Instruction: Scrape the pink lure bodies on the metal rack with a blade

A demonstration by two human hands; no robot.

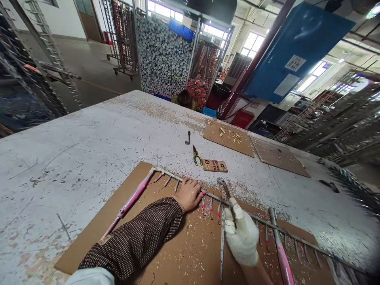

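A long metal bar (212, 195) with several small hooks along one side runs across the cardboard. Pink paint coats some hooks and the rods joined to the bar. My bare left hand (189, 194) is closed over the bar, its checked sleeve reaching across the board. In a white glove, my right hand (242, 233) grips a bent metal tool (225, 187) with a rounded end, right at the bar. Whether the gloved fingers also touch the bar, I cannot tell. Beyond my hands lie pliers (197, 156) with yellow-green handles and a small L-shaped tool (188, 137).
The cardboard sheet (97, 237) is littered with paint chips on the white table (74, 158). A flat printed case (215, 165) lies near the pliers. Two more boards (228, 138) rest farther back. Past the table's far edge are a person's head (184, 99) and racks.
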